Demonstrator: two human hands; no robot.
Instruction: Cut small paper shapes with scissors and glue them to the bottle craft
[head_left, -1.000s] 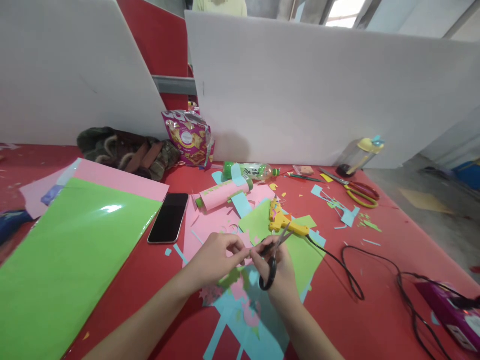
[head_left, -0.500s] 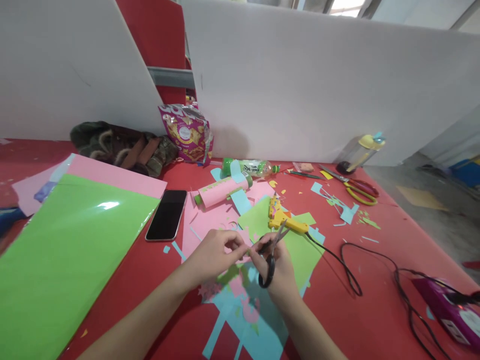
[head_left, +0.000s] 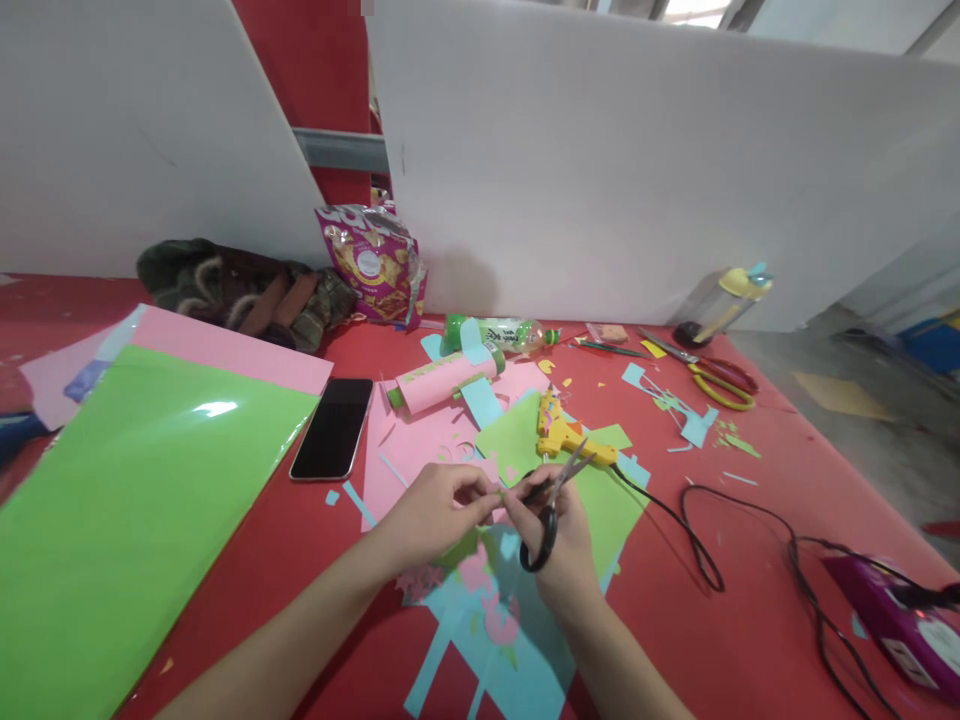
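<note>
My left hand (head_left: pixel 439 512) is closed in a pinch, its fingertips meeting those of my right hand. Between them shows a tiny bit of green paper (head_left: pixel 501 494), mostly hidden by the fingers. My right hand (head_left: pixel 564 545) also carries black-handled scissors (head_left: pixel 550 530), their blades pointing up and to the right, slightly apart. Beneath both hands lie blue paper (head_left: pixel 517 665) and pink cut-outs (head_left: pixel 501 622). Just beyond the right hand, a yellow glue gun (head_left: pixel 574 438) rests on green paper (head_left: pixel 611 525).
A phone (head_left: pixel 332 430) and large green sheets (head_left: pixel 172 470) lie on the left. Behind are a pink-wrapped roll (head_left: pixel 446 383), a green bottle (head_left: pixel 510 335) and a snack bag (head_left: pixel 373 265). Larger scissors (head_left: pixel 724 385), a black cord (head_left: pixel 697 550) and a purple power strip (head_left: pixel 892 625) occupy the right.
The scissors in my right hand have tilted a little, their blades swinging to the right. Both hands have shifted slightly right and stay fingertip to fingertip.
</note>
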